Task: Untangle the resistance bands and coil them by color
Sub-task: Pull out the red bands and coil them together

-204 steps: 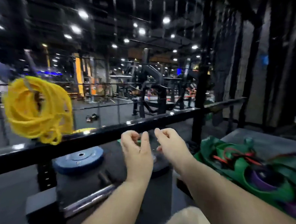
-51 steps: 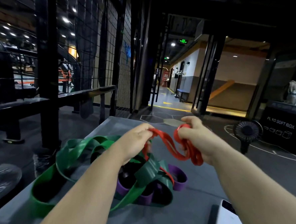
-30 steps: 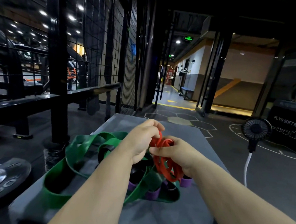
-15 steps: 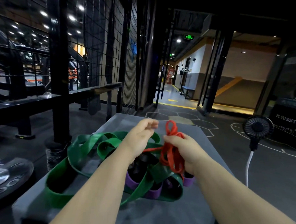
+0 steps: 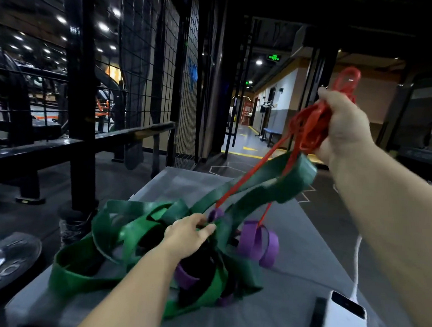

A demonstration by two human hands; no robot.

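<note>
Head view: the right hand (image 5: 343, 125) clenches the bunched red band (image 5: 310, 128) high; its taut strands slant down-left into the tangle (image 5: 119, 233) on the desk (image 5: 302, 307), which the nearer left hand (image 5: 187, 235) grips.

One wide-angle camera rides on the person's head, facing forward and down along the grey worktop (image 5: 303, 282), close enough that both forearms enter from the near edge. The left grip (image 5: 188, 233) on the green band (image 5: 127, 231) sits low at centre; the right grip (image 5: 344, 123) with the red band (image 5: 310, 126) rides high right. A mesh cage (image 5: 150, 58) fills the far left, and a dim corridor (image 5: 247, 130), seemingly straight ahead, closes the far view.
</note>
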